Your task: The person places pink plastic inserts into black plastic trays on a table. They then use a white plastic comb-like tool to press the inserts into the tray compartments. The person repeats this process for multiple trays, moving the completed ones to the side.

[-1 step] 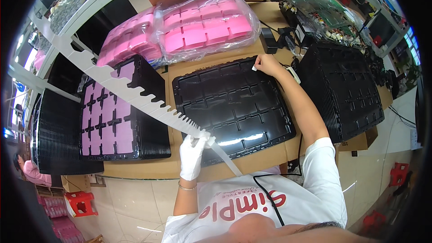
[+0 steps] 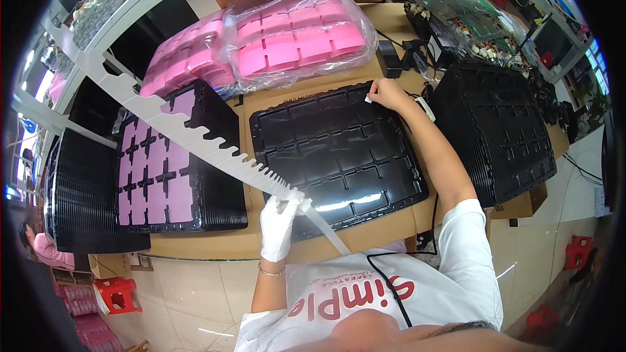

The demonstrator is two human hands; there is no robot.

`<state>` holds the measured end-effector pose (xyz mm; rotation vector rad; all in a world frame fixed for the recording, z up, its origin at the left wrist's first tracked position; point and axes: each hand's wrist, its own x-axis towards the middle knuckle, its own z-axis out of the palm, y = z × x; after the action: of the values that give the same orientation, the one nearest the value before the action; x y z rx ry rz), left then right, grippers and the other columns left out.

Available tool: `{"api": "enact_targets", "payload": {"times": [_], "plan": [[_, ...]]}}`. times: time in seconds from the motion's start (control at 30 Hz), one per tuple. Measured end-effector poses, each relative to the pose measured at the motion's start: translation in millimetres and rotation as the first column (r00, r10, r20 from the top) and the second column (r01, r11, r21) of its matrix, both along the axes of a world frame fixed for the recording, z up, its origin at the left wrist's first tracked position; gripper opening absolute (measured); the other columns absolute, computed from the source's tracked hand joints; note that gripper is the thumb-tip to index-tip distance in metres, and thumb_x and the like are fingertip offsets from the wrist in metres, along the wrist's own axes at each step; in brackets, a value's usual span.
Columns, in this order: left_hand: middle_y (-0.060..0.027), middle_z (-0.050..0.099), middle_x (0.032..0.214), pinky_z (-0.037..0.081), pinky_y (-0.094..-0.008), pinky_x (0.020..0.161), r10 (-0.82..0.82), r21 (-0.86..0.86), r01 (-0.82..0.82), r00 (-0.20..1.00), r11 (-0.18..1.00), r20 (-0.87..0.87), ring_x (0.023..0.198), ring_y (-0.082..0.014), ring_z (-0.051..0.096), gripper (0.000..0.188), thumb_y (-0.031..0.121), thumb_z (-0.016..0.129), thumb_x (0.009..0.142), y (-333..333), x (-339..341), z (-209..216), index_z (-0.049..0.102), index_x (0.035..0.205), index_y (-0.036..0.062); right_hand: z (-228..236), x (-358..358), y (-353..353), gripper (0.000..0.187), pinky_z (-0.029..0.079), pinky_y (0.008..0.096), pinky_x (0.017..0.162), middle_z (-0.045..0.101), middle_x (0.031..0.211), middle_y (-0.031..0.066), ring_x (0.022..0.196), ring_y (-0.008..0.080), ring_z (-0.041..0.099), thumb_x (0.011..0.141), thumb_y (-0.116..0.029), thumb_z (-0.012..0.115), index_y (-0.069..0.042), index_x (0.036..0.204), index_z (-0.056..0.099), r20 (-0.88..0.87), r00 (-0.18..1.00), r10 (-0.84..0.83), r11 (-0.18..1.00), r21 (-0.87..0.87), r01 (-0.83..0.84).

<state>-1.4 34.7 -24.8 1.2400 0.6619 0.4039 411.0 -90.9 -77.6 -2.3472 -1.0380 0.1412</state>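
My left hand (image 2: 279, 225), in a white glove, closes its fingertips on a long white strip (image 2: 189, 135) with a notched edge. The strip runs up to the far left, and a plain tail hangs toward my body. A black plastic tray (image 2: 326, 146) with cross-shaped ridges lies in front of me. At its far right corner my right hand (image 2: 386, 95), ungloved, pinches a small white piece (image 2: 368, 98), perhaps a label. Its fingertips are at the tray's rim; whether they press on it I cannot tell.
Black trays with pink inserts (image 2: 156, 176) are stacked at the left, beside another black stack (image 2: 91, 189). More black trays (image 2: 502, 130) stand right. Behind lie bagged pink pieces (image 2: 297, 39), a black adapter (image 2: 389, 58) and bagged circuit boards (image 2: 476, 19). Brown cardboard (image 2: 215, 245) covers the table.
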Motion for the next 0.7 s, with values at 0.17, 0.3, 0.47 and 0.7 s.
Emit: {"api": "enact_targets", "payload": {"times": [0.17,0.3,0.47,0.7], "plan": [[-0.0068,0.067,0.096,0.053,-0.0258,0.075,-0.003,-0.001,0.003,1.000,1.000,0.002,0.085,-0.0142,0.067,0.021,0.012,0.068,0.092,0,-1,2,0.063,0.106,-0.0017,-5,4,4,0.020,0.051,0.0387,0.060,0.067,0.067,0.0170,0.063,0.0271,0.067,0.072,-0.017,0.078,0.000,0.073,0.069,0.052,0.997,-0.051,0.999,-0.015,0.052],[-0.0083,0.068,0.095,0.052,-0.0273,0.077,0.008,0.028,-0.008,1.000,1.000,-0.022,0.083,-0.0145,0.066,0.018,0.009,0.065,0.091,-1,0,5,0.063,0.105,-0.0025,0,0,4,0.018,0.051,0.0384,0.061,0.069,0.070,0.0178,0.064,0.0274,0.068,0.072,-0.016,0.077,0.000,0.073,0.070,-0.001,0.997,-0.079,0.996,-0.039,0.079],[-0.0072,0.068,0.094,0.052,-0.0270,0.076,0.002,0.044,-0.002,1.000,0.999,-0.013,0.083,-0.0138,0.065,0.017,0.010,0.066,0.091,-1,1,1,0.064,0.103,-0.0014,3,-6,-2,0.015,0.048,0.0317,0.056,0.064,0.060,0.0102,0.055,0.0197,0.061,0.073,-0.016,0.077,-0.002,0.075,0.070,-0.035,0.999,0.042,0.997,0.060,-0.040],[-0.0045,0.067,0.094,0.049,-0.0226,0.071,0.003,-0.007,-0.003,1.000,1.000,-0.003,0.080,-0.0096,0.063,0.021,0.012,0.072,0.089,1,-2,3,0.064,0.105,-0.0008,7,-34,-27,0.009,0.047,0.0287,0.069,0.064,0.083,0.0083,0.074,0.0172,0.060,0.083,-0.010,0.063,-0.002,0.089,0.064,-0.654,0.695,0.299,0.738,0.620,0.266]]}}
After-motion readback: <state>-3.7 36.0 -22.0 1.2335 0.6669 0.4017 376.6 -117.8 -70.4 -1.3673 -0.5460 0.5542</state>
